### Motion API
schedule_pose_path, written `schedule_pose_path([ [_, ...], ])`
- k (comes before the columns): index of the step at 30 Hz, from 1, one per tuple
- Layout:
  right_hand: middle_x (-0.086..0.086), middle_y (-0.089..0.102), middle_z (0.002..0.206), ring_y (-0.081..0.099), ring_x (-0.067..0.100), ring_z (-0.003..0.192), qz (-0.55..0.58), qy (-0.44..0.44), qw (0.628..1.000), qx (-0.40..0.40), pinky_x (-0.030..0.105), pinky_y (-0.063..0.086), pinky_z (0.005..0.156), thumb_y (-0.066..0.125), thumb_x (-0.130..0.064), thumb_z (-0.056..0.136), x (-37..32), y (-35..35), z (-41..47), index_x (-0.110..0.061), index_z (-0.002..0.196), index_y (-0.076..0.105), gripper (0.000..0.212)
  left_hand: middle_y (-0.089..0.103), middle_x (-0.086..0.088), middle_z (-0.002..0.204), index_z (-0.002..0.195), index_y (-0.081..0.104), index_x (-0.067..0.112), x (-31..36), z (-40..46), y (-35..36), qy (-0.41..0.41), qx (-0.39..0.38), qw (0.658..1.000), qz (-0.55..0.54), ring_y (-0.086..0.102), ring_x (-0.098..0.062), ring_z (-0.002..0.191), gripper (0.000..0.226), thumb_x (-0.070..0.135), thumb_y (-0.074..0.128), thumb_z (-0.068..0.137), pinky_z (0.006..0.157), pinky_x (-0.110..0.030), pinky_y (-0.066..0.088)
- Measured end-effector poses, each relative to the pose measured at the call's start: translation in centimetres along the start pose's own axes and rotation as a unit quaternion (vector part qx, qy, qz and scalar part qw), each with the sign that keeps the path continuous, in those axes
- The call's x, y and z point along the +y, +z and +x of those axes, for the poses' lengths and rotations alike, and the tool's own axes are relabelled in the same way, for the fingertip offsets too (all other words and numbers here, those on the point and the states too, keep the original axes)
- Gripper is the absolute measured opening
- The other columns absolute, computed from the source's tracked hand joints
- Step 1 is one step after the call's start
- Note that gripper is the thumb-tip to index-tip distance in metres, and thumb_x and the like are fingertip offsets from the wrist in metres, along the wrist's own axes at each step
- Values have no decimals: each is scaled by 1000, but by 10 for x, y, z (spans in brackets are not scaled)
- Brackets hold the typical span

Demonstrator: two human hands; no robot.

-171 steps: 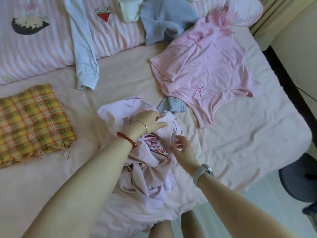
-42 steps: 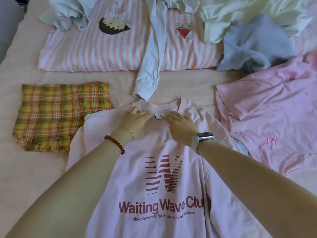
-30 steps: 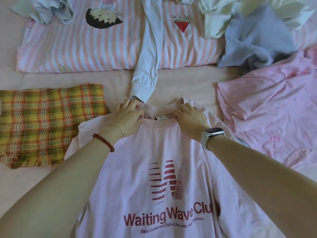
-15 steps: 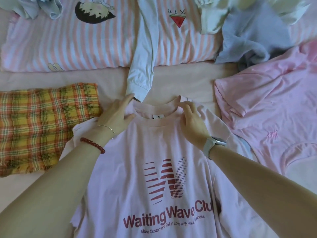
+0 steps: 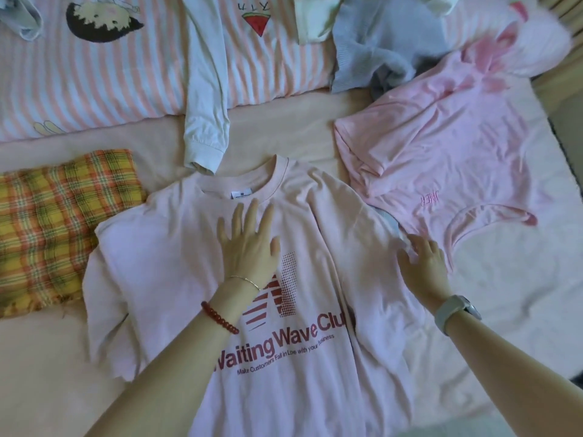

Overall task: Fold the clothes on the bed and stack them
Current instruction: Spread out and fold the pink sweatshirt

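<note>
A pale pink printed T-shirt lay face up and spread flat on the bed, its collar pointing away from the person and its red "Waiting Wave Club" lettering running across the chest. The person's left hand rested palm down on the shirt just below the collar, its fingers straight and spread, gripping nothing. The right hand sat at the shirt's right sleeve edge, its fingers bent down onto the cloth; whether they pinched the fabric or merely pressed on it could not be told. A red bead bracelet and a thin gold bangle circled the left wrist, and a grey-strapped watch sat on the right wrist.

To the left of the shirt, touching its sleeve, lay a folded yellow plaid cloth. To the right, a pink T-shirt lay loosely spread with small embroidered lettering showing upside down. Beyond the collar, the cuff of a white long sleeve hung down from a pink-and-white striped pillow printed with cartoon figures, ending just beside the printed shirt's collar. A crumpled grey-blue garment rested on the pillow's right end, near the pink T-shirt's top edge.
</note>
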State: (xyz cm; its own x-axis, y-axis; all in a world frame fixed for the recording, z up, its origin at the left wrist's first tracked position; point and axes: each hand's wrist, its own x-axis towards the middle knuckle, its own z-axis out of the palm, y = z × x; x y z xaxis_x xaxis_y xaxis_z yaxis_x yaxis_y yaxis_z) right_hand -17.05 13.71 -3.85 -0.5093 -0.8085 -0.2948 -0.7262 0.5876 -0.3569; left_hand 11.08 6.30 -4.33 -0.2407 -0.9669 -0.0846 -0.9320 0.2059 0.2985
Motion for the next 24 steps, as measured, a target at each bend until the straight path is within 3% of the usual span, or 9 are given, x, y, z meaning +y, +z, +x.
schedule_pose_path([
  [4,7,49,132,39,30,123,-92,38,991,-87,42,31,96,53,-24,87,37,-10,-2,-15,127,50,41,54,-14,129,126,52,13,63,-43,26,43,-103,993,-32,52,-37,119,57,25,70,73,89,-65,39],
  [6,7,58,118,42,30,117,-76,39,989,-117,41,35,89,49,-24,84,47,-16,2,-16,115,57,33,51,-13,133,128,48,16,86,-51,32,45,-148,987,-39,49,-38,122,51,33,55,81,90,-66,41],
  [9,12,60,85,52,34,92,-13,28,988,-149,36,40,70,44,-25,83,59,-33,14,-15,73,52,16,19,-11,153,144,29,22,114,-48,34,16,-191,981,-18,15,-37,141,56,39,40,92,109,-58,19],
  [11,9,55,76,53,32,78,28,3,988,-153,33,39,65,47,-17,90,66,-53,25,-15,76,46,15,-4,-5,157,148,11,28,129,-41,35,-11,-212,977,-7,-5,-31,143,62,43,38,95,113,-53,5],
  [13,3,48,65,47,23,63,88,-46,987,-128,19,37,55,52,-9,91,70,-82,41,-13,83,48,10,-12,-2,156,148,5,32,147,-27,33,-24,-200,979,-11,-8,-29,143,64,47,37,94,113,-54,3],
  [16,-4,45,61,42,8,58,147,-94,983,-62,9,35,51,56,-8,90,67,-128,80,-12,85,52,7,-9,-3,157,148,3,32,174,1,36,-15,-172,985,-15,-6,-30,143,66,46,39,94,113,-52,3],
  [18,2,52,71,47,15,65,163,-92,981,-41,14,34,52,57,-12,90,67,-144,112,-12,93,58,3,-1,-6,157,148,8,29,188,23,39,7,-146,989,2,2,-33,143,67,43,43,93,113,-51,10],
  [22,3,57,89,57,23,84,197,21,977,-84,28,44,69,59,-26,89,90,-130,152,-10,115,51,31,18,-13,153,145,24,26,203,65,51,55,-117,991,19,18,-31,137,62,43,39,88,106,-53,26],
  [24,2,59,87,61,21,81,255,73,957,-116,34,51,75,59,-32,89,104,-115,150,-5,121,47,43,31,-14,148,140,37,21,207,83,53,71,-89,993,19,25,-33,134,60,41,41,84,103,-55,30],
])
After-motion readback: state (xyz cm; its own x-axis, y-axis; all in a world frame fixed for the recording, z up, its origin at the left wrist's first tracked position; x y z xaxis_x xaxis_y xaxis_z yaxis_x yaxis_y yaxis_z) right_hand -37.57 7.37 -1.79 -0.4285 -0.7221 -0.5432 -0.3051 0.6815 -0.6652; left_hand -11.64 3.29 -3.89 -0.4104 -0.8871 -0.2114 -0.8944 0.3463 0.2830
